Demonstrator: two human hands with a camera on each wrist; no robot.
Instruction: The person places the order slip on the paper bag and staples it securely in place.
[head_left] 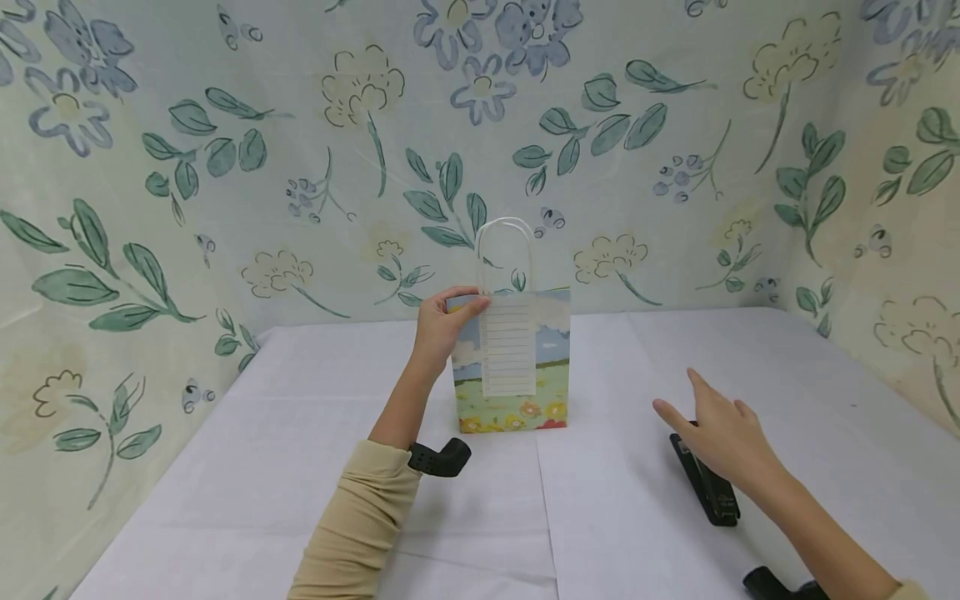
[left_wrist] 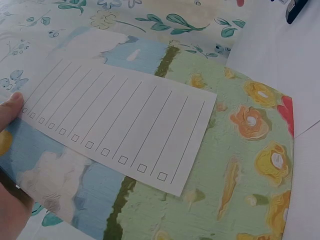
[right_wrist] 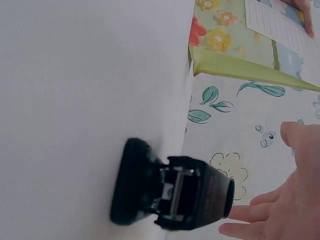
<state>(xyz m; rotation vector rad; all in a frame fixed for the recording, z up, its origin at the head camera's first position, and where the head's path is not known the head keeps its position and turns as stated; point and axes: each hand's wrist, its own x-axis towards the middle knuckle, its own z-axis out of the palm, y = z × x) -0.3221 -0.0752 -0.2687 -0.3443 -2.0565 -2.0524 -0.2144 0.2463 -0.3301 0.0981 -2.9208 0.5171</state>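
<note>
A paper gift bag (head_left: pixel 552 342) with a painted flower meadow and white twisted handles (head_left: pixel 531 258) stands upright at mid-table. Against its front lies a lined checklist sheet (head_left: pixel 510 350), its row of small boxes plain in the left wrist view. My left hand (head_left: pixel 441 329) pinches the sheet and the bag's top edge together, thumb in front and fingers behind. To the right, a black stapler (head_left: pixel 712 492) rests on the table. My right hand (head_left: pixel 731 433) is over it with thumb and index finger extended; in the right wrist view its fingers (right_wrist: pixel 250 212) overlap the stapler's end.
White cloth (head_left: pixel 300 500) covers the table, with fold lines running across it. A floral fabric backdrop (head_left: pixel 300 233) rises behind the table and along both sides. Each wrist wears a black camera mount (head_left: pixel 441 458).
</note>
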